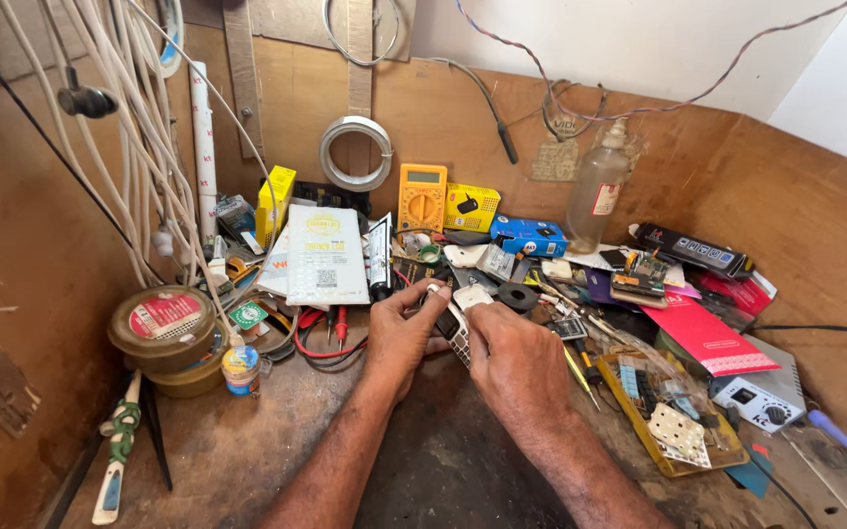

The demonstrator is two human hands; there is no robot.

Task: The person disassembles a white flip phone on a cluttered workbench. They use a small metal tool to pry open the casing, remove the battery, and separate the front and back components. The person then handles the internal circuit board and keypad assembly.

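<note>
Both hands meet over the middle of a cluttered wooden bench. My left hand (401,335) and my right hand (511,358) together grip a small white keypad phone (456,328), held tilted between them with its keys showing. My left thumb and forefinger pinch its upper end. My right thumb presses on a white piece at its top edge (472,297). Red and black probe leads (330,328) lie just left of my left hand.
A yellow multimeter (422,197) leans on the back wall beside a clear bottle (595,191). Stacked round tins (164,328) stand left. A yellow tray of parts (673,416) lies right. White cables (134,127) hang at left. A screwdriver (578,370) rests near my right wrist.
</note>
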